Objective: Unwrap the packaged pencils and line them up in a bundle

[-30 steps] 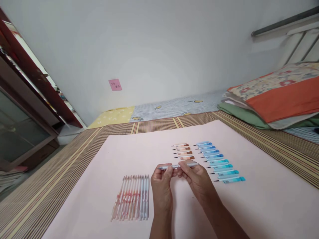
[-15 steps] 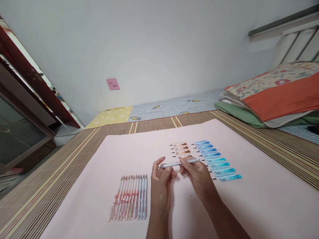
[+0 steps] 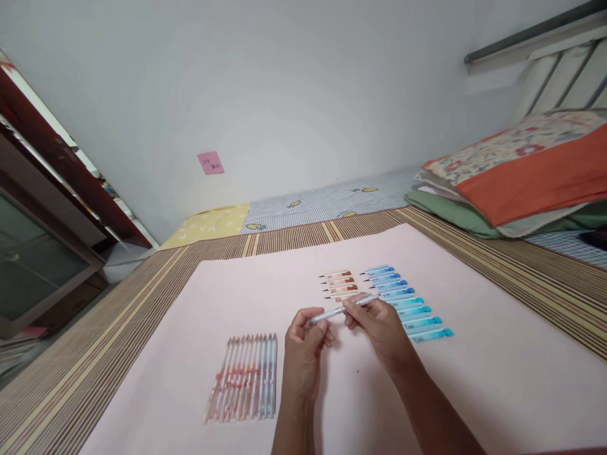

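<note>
Between my two hands a slim whitish pen (image 3: 331, 314) is held above the pink sheet, its right end a little higher than its left. My left hand (image 3: 306, 340) is closed on the left part, thumb and fingers pinching it. My right hand (image 3: 378, 323) grips the pen near its middle, and the right end sticks out past the fingers. Behind my right hand lie a column of blue pens (image 3: 397, 294) and a shorter column of brown-and-white pens (image 3: 339, 282), both partly hidden by it. Left of my left hand, several clear pens (image 3: 243, 376) lie side by side.
The pink sheet (image 3: 156, 379) covers the middle of a striped mat (image 3: 71, 354). Folded bedding (image 3: 526, 158) is piled at the right rear. A pink note (image 3: 210, 163) is stuck to the wall behind, and a glass-fronted cabinet (image 3: 33, 234) stands at far left.
The pen has tilted: its left end dropped slightly and its right end rose. My left index finger has curled down over it. The view has shifted a little.
</note>
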Demonstrator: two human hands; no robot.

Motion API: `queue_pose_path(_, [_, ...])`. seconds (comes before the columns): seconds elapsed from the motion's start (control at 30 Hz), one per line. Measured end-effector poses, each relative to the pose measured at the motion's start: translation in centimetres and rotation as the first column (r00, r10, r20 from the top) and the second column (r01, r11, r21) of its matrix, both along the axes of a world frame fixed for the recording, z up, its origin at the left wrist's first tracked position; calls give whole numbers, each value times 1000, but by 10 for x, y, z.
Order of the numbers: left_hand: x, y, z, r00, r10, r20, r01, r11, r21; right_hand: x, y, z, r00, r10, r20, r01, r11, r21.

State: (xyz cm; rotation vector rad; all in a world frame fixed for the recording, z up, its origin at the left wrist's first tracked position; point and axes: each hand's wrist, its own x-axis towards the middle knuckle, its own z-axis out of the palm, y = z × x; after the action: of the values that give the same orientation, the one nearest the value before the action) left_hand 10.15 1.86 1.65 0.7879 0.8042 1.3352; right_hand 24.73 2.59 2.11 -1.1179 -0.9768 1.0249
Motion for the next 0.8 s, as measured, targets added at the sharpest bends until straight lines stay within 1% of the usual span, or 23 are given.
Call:
queue_pose_path(0.07, [1, 0, -1, 999, 18, -47, -18, 1000, -6, 2, -1, 2, 999, 51, 0, -51, 998, 22])
queue_pose_path(0.17, [2, -3, -3, 993, 16, -117, -25, 997, -75, 6, -3, 3, 992, 127, -15, -126, 989, 72])
queue_pose_path(0.2, [2, -4, -3, 993, 3, -116, -14, 995, -97, 7, -4, 3, 991, 131, -27, -128, 989, 75])
queue_pose_path(0.27, [2, -5, -2, 998, -34, -58, 28, 994, -105, 10, -3, 1, 993, 105, -47, -102, 993, 60])
queue_pose_path(0.33, [1, -3, -1, 998, -57, 5, 57, 996, -63, 13, -2, -2, 996, 69, -47, -68, 997, 28])
queue_pose_path(0.37, [2, -2, -2, 998, -62, 9, 62, 997, -40, 14, -1, -3, 997, 56, -44, -55, 998, 17])
queue_pose_path(0.47, [3, 2, -4, 997, -55, -46, 54, 998, -13, 19, 0, -4, 996, 78, -39, -77, 997, 23])
queue_pose_path(0.53, [5, 3, -6, 994, -58, -92, 54, 997, -52, 21, 1, -3, 990, 131, -45, -130, 991, 43])
queue_pose_path(0.6, [5, 3, -6, 988, -97, -119, 83, 989, -123, 22, 0, -2, 984, 166, -64, -163, 986, 43])
queue_pose_path(0.67, [4, 3, -5, 986, -134, -99, 119, 982, -149, 22, -1, -1, 985, 145, -92, -143, 989, 26])
queue_pose_path(0.73, [2, 4, -3, 990, -131, -61, 124, 987, -100, 22, -1, -1, 990, 88, -114, -88, 996, 0])
queue_pose_path(0.8, [1, 5, -2, 993, -99, -71, 97, 995, -31, 21, -2, -1, 990, 49, -129, -52, 999, -18])
